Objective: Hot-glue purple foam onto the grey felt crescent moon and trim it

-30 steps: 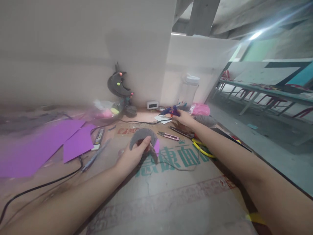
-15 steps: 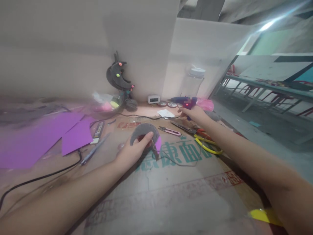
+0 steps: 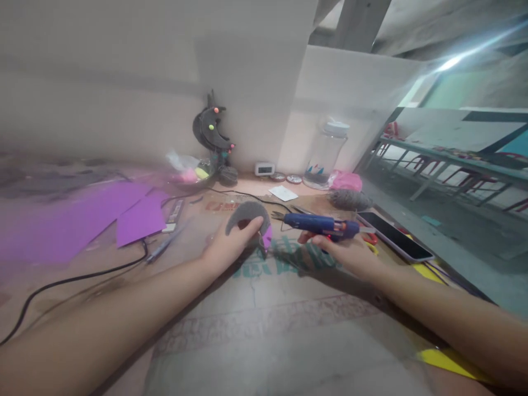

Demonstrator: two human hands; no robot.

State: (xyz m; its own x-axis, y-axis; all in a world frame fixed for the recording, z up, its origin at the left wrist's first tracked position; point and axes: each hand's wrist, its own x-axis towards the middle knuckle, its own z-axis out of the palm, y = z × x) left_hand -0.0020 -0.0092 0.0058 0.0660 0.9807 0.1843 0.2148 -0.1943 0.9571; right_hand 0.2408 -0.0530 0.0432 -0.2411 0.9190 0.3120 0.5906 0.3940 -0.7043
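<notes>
Between the thumb and fingers of my left hand is a grey crescent moon piece, with a purple patch showing at its right end. My right hand is wrapped round a blue hot glue gun. The gun's nozzle points left, a short way to the right of the crescent and apart from it. A small red light glows on the gun beside my fingers. Scissors lie partly hidden behind the gun and my right hand.
Purple sheets and a pen lie on the left. A dark moon ornament stands by the wall, near a small digital clock. A clear bottle, grey yarn and a phone are on the right. A black cord crosses the table.
My right hand has brought the glue gun from the back of the table toward me, close to the crescent. The phone and grey yarn now show more fully. My left hand keeps its grip.
</notes>
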